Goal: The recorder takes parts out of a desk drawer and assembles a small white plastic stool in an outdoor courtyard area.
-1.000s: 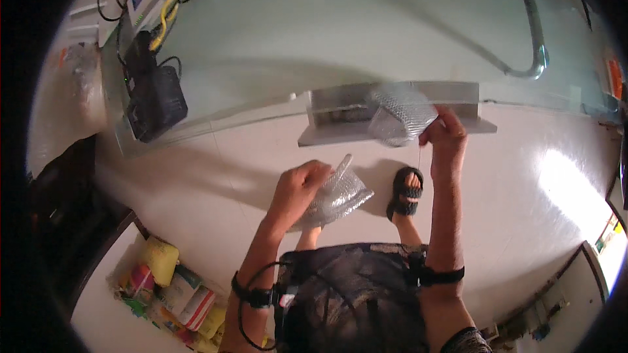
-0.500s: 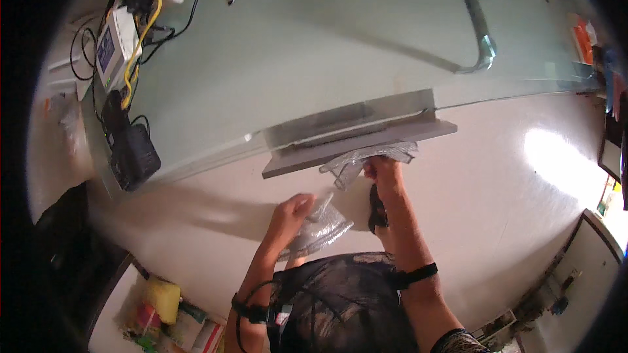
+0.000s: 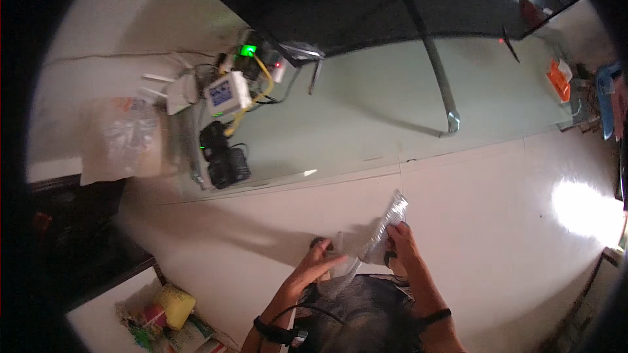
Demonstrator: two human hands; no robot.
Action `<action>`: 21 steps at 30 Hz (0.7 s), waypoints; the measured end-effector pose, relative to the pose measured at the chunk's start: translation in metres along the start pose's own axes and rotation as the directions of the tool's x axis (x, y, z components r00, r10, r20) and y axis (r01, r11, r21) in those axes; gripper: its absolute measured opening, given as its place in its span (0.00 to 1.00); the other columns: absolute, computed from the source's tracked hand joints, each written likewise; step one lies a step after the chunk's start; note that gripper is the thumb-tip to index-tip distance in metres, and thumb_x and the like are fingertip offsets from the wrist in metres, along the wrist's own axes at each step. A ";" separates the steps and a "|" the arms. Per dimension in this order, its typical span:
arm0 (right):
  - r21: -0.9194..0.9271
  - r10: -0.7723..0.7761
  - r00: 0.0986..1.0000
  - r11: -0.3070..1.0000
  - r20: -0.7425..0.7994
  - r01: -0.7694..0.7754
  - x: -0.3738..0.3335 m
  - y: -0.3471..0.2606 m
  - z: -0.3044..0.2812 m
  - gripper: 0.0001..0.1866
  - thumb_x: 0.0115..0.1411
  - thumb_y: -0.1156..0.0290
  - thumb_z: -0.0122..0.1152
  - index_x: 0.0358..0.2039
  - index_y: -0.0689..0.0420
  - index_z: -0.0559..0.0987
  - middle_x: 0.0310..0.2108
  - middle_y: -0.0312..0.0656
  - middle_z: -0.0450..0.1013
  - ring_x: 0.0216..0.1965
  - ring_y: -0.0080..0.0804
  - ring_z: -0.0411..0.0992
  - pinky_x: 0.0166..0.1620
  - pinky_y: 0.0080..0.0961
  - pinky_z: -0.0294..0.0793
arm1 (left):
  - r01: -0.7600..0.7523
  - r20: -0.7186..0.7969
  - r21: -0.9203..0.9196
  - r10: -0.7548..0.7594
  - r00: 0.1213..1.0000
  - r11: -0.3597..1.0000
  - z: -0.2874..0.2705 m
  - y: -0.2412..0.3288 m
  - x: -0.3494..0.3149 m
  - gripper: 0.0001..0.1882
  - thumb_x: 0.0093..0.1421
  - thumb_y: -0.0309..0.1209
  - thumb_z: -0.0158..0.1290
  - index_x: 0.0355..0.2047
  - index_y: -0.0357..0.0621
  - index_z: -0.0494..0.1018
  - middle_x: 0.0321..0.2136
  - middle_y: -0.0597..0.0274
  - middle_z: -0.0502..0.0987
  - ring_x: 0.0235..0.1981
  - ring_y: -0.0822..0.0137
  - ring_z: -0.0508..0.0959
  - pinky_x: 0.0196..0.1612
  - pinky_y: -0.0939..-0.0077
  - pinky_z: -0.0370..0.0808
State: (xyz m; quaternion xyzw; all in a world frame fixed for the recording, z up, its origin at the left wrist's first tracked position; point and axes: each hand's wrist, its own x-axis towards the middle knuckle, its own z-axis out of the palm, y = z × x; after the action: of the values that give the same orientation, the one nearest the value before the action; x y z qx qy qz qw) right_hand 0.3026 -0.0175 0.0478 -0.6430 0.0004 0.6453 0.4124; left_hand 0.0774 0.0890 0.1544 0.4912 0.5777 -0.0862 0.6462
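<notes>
Bubble wrap (image 3: 387,222), clear: held in front of the torso, above the floor (image 3: 490,222), near side of the counter. Upper part stands at a slant, its top end leaning to the right; lower part hangs between the hands, blurred. Whether one piece or two, cannot tell.

Right hand (image 3: 403,246): fingers clamped on the bubble wrap at its right edge.

Left hand (image 3: 311,268): beside the lower part, one digit pointing toward the right hand; fingers touch the clear film, though whether they are closed on it cannot be told.

Forearm bands: black, one on the left (image 3: 276,333), one on the right (image 3: 437,316).

Counter (image 3: 366,108): pale green top, beyond the hands. On its left portion: black adapter (image 3: 226,162); white device with a small screen (image 3: 227,93); yellow cable (image 3: 269,78), running beside both. On its right portion: grey tube (image 3: 439,85), bent at the near end; orange packet (image 3: 558,83).

Lower left: yellow packet (image 3: 176,306), well apart from the hands.
</notes>
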 end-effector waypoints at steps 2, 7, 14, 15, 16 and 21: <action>0.035 0.013 0.999 0.999 -0.030 -0.012 -0.064 -0.022 0.000 0.09 0.60 0.65 0.54 0.34 0.57 0.73 0.23 0.31 0.66 0.21 0.18 0.65 0.24 0.17 0.66 | -0.091 0.032 -0.036 0.092 0.995 0.995 0.003 0.004 -0.039 0.29 0.54 0.46 0.58 0.51 0.44 0.68 0.40 0.59 0.75 0.38 0.67 0.76 0.41 0.71 0.72; -0.016 -0.149 0.989 0.989 0.001 0.149 -0.169 -0.082 -0.010 0.10 0.60 0.66 0.55 0.34 0.60 0.73 0.23 0.33 0.68 0.21 0.18 0.64 0.25 0.18 0.65 | -0.064 -0.092 0.095 0.072 0.993 0.993 0.022 0.024 -0.106 0.21 0.56 0.42 0.55 0.43 0.39 0.73 0.29 0.57 0.77 0.32 0.66 0.76 0.38 0.72 0.71; -0.021 -0.416 0.901 0.909 -0.124 0.416 -0.315 -0.103 -0.017 0.14 0.59 0.69 0.58 0.43 0.63 0.72 0.29 0.35 0.71 0.30 0.21 0.67 0.31 0.21 0.69 | -0.439 -0.135 -0.145 0.421 0.897 0.887 0.054 0.081 -0.184 0.13 0.56 0.32 0.54 0.40 0.38 0.70 0.33 0.59 0.75 0.34 0.66 0.74 0.39 0.72 0.71; -0.012 -0.465 0.862 0.881 -0.200 0.473 -0.339 -0.096 -0.017 0.14 0.59 0.69 0.58 0.42 0.63 0.72 0.28 0.34 0.71 0.29 0.20 0.66 0.30 0.21 0.69 | -0.422 -0.125 -0.257 0.403 0.907 0.870 0.061 0.093 -0.197 0.11 0.56 0.28 0.54 0.38 0.38 0.69 0.32 0.62 0.73 0.33 0.68 0.73 0.38 0.74 0.71; -0.007 -0.509 0.817 0.850 -0.271 0.527 -0.363 -0.089 -0.016 0.14 0.59 0.68 0.58 0.41 0.63 0.72 0.28 0.34 0.70 0.27 0.20 0.65 0.29 0.20 0.68 | -0.439 -0.044 -0.233 0.442 0.896 0.867 0.068 0.100 -0.205 0.11 0.56 0.28 0.54 0.38 0.38 0.69 0.32 0.62 0.73 0.33 0.68 0.73 0.38 0.74 0.71; -0.011 -0.504 0.579 0.761 -0.641 0.649 -0.466 0.003 -0.036 0.14 0.59 0.65 0.58 0.36 0.63 0.70 0.24 0.41 0.72 0.25 0.24 0.70 0.29 0.24 0.70 | -0.454 0.418 -0.106 0.453 0.787 0.885 0.148 0.133 -0.258 0.11 0.54 0.21 0.54 0.35 0.41 0.65 0.34 0.62 0.69 0.35 0.71 0.72 0.37 0.76 0.74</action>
State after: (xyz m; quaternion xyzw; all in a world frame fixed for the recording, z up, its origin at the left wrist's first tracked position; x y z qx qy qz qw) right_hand 0.2534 -0.2864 0.4274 -0.7279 -0.0044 0.2270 0.6470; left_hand 0.1833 -0.0701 0.4174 0.5839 0.2852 -0.0353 0.7592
